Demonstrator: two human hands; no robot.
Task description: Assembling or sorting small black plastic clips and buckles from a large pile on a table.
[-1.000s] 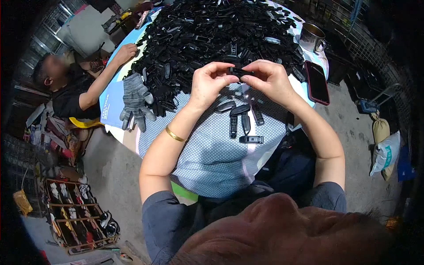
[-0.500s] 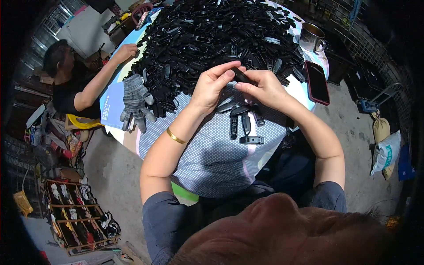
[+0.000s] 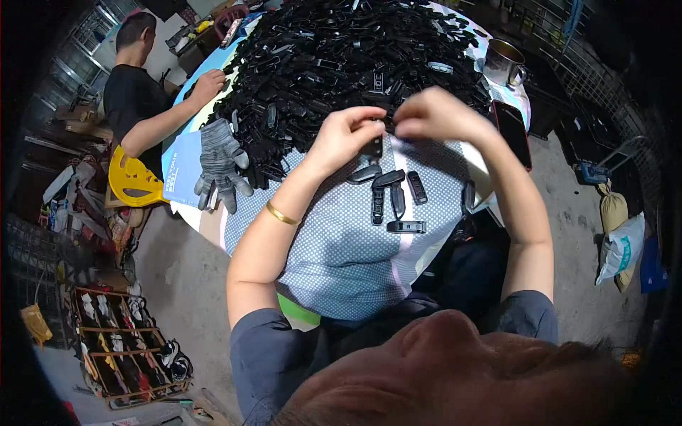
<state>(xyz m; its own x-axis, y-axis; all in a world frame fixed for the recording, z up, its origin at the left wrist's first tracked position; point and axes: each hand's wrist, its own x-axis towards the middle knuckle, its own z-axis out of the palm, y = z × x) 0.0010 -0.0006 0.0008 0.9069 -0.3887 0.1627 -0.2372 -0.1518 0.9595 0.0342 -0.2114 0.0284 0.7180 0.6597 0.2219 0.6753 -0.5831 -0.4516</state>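
My left hand (image 3: 347, 140), with a gold bangle on its wrist, pinches a small black plastic casing (image 3: 374, 148) between thumb and fingers. My right hand (image 3: 446, 117) is apart from it, just to the right over the near edge of the heap; motion smears its fingers, so whether it holds anything is unclear. Ahead of both hands spreads a large heap of black plastic casings (image 3: 312, 78), long with rounded ends. Several loose casings (image 3: 398, 202) lie nearer me on a dotted grey-white cloth (image 3: 334, 245).
A grey glove (image 3: 220, 163) lies left of the heap. On the right are a phone (image 3: 513, 135) and a metal mug (image 3: 501, 62). Across the left side a co-worker (image 3: 135, 92) sits on a yellow stool (image 3: 131, 181), one hand at the heap. A shoe rack (image 3: 128, 348) stands lower left.
My right hand has come away from the casing and moved up and right; my left hand keeps its hold. The co-worker has sat more upright, showing the yellow stool.
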